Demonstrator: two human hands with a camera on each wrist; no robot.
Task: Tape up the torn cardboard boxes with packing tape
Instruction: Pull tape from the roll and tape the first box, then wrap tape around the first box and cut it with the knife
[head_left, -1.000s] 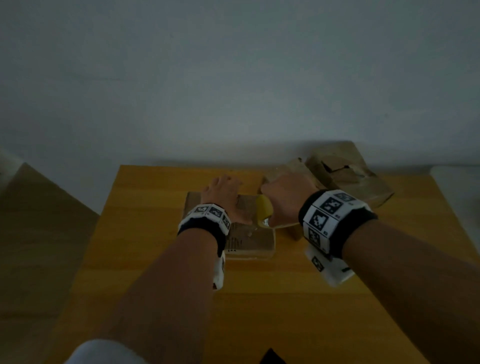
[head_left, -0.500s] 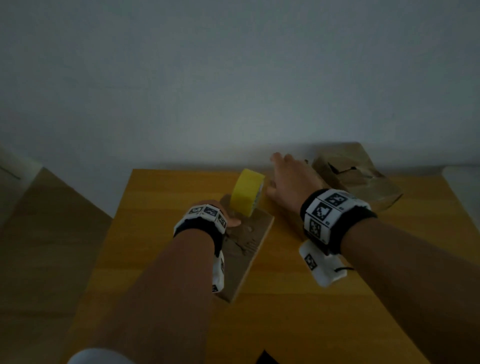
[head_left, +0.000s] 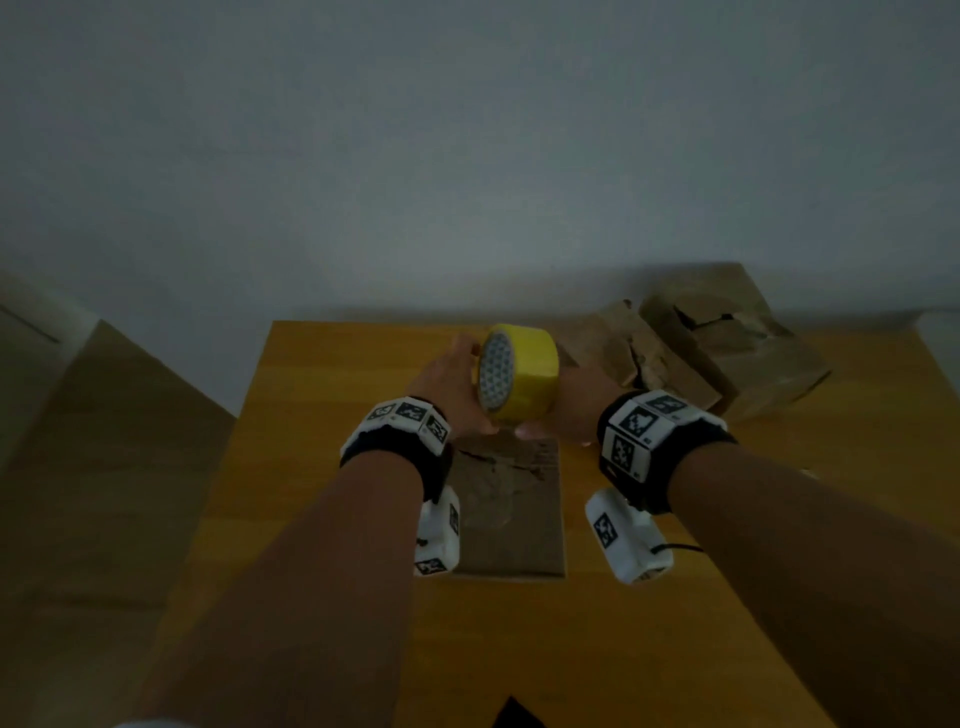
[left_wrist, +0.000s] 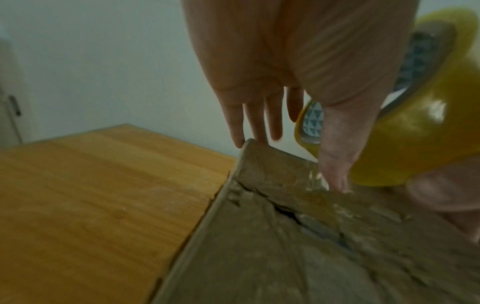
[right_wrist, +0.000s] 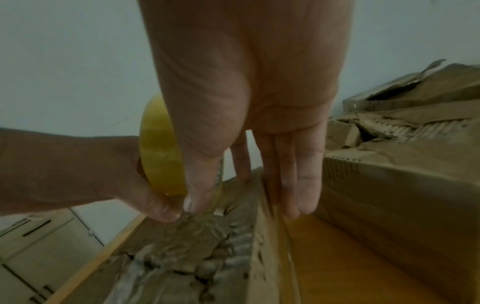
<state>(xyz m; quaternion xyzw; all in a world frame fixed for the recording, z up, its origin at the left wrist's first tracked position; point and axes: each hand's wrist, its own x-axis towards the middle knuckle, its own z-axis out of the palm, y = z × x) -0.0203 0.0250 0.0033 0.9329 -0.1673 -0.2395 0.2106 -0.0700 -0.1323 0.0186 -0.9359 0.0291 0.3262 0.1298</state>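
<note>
Left: the bench (head_left: 322, 467), of yellow-brown wood, stands against a pale wall (head_left: 467, 156); cabinet fronts (right_wrist: 33, 242) appear beyond its left edge in the right wrist view. The left hand (head_left: 447, 384) is raised above the bench and holds the tape roll (head_left: 524, 371) against the roll's left face, thumb under the rim and fingers (left_wrist: 259, 123) extended behind it; this grip is closed on the roll.

Centre: the roll is yellow, with a white core printed in small triangles, and is held on edge, core facing left, above the far end of the box (head_left: 511, 509). The box, flat and brown, lies on the bench between the forearms, long side running away from the viewer. A ragged tear (left_wrist: 288, 211) crosses its top near the far end. A clear strip of tape (right_wrist: 207, 218) runs from the roll down toward the torn top; whether it touches the cardboard cannot be told.

Right: the right hand (head_left: 576, 400) meets the roll from the right. Its thumb (right_wrist: 197, 185) pinches the strip just beside the left thumb, while its fingers (right_wrist: 288, 174) hang straight past the box's right edge; this grip is closed on the tape strip. Further right, at the bench's far corner, torn boxes (head_left: 727, 353) lie together in a heap, well apart from the hands. Each wrist carries a black band with white marker blocks.
</note>
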